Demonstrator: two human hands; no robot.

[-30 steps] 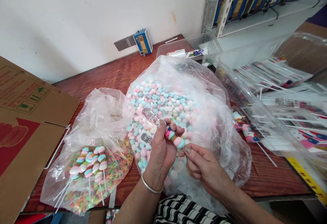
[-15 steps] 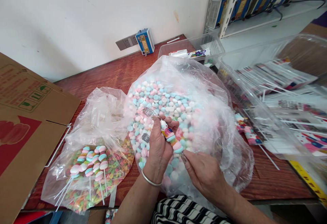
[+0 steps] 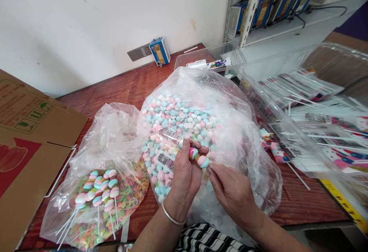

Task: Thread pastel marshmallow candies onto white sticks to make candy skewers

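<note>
Candy skewer [image 3: 203,161] lay between the two hands, above the large clear bag [image 3: 198,76]. Its long axis slanted from upper left, inside the left hand [image 3: 185,169], down to the right fingertips. Left fingers were curled round the upper portion; the right hand [image 3: 231,190] was pinched on the lower tip, exact contact hidden. Both hands touched it, so neither was nearer. Edges: the plastic bin [image 3: 266,108] stood well to the right, the smaller bag [image 3: 115,119] to the left. Open room appeared best upward, over the soft large bag.
</note>
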